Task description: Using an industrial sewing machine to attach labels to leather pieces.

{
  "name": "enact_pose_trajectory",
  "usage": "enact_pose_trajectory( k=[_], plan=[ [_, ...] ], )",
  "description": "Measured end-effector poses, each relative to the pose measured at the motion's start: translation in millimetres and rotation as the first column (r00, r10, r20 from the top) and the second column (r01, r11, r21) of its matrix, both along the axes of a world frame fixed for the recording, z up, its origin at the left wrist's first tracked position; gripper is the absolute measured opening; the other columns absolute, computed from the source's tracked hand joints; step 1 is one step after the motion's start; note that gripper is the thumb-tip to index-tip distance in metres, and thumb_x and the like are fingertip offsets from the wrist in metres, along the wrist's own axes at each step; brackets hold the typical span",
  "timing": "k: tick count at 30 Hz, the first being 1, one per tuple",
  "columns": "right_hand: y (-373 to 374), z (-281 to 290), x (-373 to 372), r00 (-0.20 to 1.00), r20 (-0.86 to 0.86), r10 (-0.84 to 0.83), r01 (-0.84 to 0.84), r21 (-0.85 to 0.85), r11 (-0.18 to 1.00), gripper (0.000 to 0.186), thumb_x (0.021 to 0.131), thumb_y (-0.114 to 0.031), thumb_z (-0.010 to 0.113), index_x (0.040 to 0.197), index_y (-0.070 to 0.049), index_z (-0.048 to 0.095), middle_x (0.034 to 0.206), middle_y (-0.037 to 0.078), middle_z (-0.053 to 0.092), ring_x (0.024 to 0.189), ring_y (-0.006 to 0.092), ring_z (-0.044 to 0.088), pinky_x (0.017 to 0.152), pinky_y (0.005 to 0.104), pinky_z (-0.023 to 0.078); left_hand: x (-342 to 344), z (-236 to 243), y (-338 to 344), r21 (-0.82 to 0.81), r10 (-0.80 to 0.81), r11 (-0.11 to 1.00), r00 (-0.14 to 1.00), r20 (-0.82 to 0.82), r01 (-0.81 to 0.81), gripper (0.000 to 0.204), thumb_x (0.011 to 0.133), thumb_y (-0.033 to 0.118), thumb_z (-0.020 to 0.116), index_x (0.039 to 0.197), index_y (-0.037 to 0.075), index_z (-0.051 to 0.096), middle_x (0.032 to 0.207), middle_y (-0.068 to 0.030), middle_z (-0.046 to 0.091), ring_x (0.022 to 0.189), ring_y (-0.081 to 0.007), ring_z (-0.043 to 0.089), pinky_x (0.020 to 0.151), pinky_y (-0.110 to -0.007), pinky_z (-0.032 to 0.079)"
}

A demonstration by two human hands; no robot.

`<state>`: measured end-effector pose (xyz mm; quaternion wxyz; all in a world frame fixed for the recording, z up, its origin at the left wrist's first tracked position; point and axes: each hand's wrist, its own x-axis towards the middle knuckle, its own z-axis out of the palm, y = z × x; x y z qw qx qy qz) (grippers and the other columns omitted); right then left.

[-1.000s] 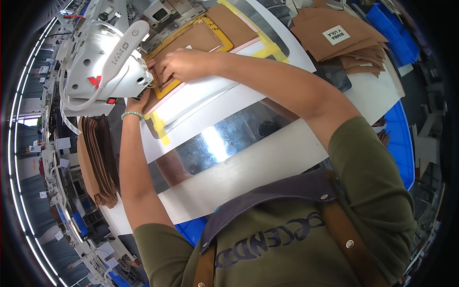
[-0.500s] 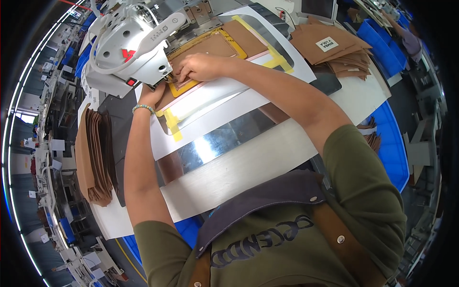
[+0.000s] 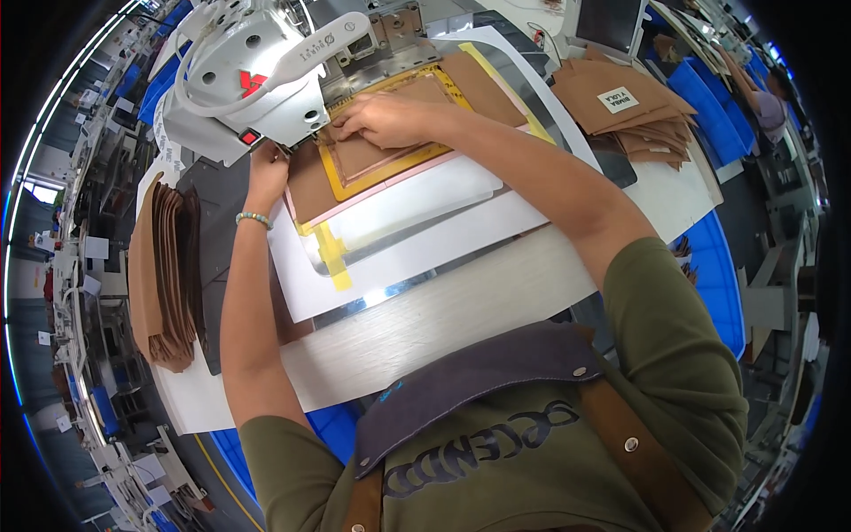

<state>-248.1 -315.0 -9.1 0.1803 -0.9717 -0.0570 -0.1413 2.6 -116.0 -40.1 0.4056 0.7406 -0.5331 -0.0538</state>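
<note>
A brown panel (image 3: 315, 182) lies on a white sheet (image 3: 399, 270), with a yellow rectangular frame (image 3: 399, 183) around a smaller brown piece (image 3: 359, 158). My right hand (image 3: 381, 120) rests on that piece, fingers apart and slightly bent, holding nothing visible. Beside the white sewing machine head (image 3: 257, 89), at the panel's left edge, is my left hand (image 3: 266, 176). Its fingers are drawn together under the head; whatever is between them is hidden. Yellow tape (image 3: 332, 257) strips join the panel's edge to the sheet.
A stack of folded brown pieces (image 3: 164, 275) stands at the left. More flat brown pieces (image 3: 612, 93) with a white label lie at the back right. Blue bins (image 3: 709, 275) flank the table, and a screen (image 3: 610, 25) stands at the back.
The white sheet, panel and yellow frame have slid toward me relative to the machine. My left hand has moved left, off the panel's surface; my right hand stays on the brown piece.
</note>
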Motion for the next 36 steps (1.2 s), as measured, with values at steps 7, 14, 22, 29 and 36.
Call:
enact_pose_trajectory(
  k=[7, 14, 22, 29, 36],
  plan=[
    [5.7, 5.2, -24.3, 0.998, -0.008, 0.068, -0.068, 0.073, 0.995, 0.040, 0.093, 0.004, 0.055, 0.124, -0.005, 0.079, 0.145, 0.010, 0.069, 0.137, 0.0314, 0.057, 0.120, 0.0417, 0.046, -40.4, 21.7, 34.5, 0.091, -0.051, 0.995, 0.998, 0.034, 0.047, 0.025, 0.101, 0.014, 0.064, 0.116, -0.004, 0.072, 0.103, -0.0177, 0.075, 0.095, -0.0255, 0.074, 0.090, -0.037, 0.055],
    [10.4, 7.6, -40.1, 0.992, 0.030, 0.124, -0.126, 0.075, 0.989, 0.032, 0.097, -0.001, 0.060, 0.122, -0.006, 0.079, 0.140, 0.008, 0.071, 0.130, 0.0293, 0.061, 0.114, 0.0415, 0.050, -91.1, 41.1, 56.9, 0.090, -0.162, 0.985, 0.958, 0.235, 0.144, 0.019, 0.103, 0.010, 0.065, 0.116, 0.002, 0.076, 0.121, -0.0130, 0.077, 0.114, -0.0303, 0.072, 0.101, -0.039, 0.055],
    [-51.8, 34.6, -135.3, 0.954, -0.097, -0.284, 0.268, -0.149, 0.952, 0.030, 0.102, -0.010, 0.063, 0.129, -0.009, 0.075, 0.138, 0.005, 0.072, 0.130, 0.0265, 0.061, 0.111, 0.0398, 0.052, -152.3, 65.0, 52.9, 0.177, -0.301, 0.951, 0.886, 0.353, 0.253, 0.024, 0.101, 0.007, 0.067, 0.124, 0.003, 0.073, 0.134, -0.0098, 0.072, 0.124, -0.0328, 0.066, 0.108, -0.042, 0.050],
    [-41.4, -2.8, -157.4, 0.959, 0.107, -0.264, 0.283, -0.251, 0.926, 0.037, 0.102, -0.008, 0.062, 0.138, -0.008, 0.070, 0.151, 0.003, 0.065, 0.135, 0.0265, 0.060, 0.112, 0.0394, 0.052, -169.9, 46.3, 27.9, 0.293, -0.380, 0.917, 0.816, 0.436, 0.271, 0.047, 0.105, 0.016, 0.065, 0.151, 0.008, 0.061, 0.162, -0.0098, 0.055, 0.147, -0.0359, 0.051, 0.120, -0.047, 0.040],
    [-36.9, -0.6, -150.8, 0.953, 0.083, -0.290, 0.299, -0.389, 0.871, 0.038, 0.099, -0.007, 0.063, 0.137, -0.009, 0.068, 0.151, 0.005, 0.064, 0.134, 0.0264, 0.059, 0.108, 0.0398, 0.052, -173.0, 39.2, 23.0, 0.337, -0.346, 0.923, 0.780, 0.521, 0.184, 0.050, 0.107, 0.026, 0.064, 0.154, 0.010, 0.058, 0.165, -0.0094, 0.051, 0.151, -0.0385, 0.047, 0.122, -0.049, 0.037]
  ],
)
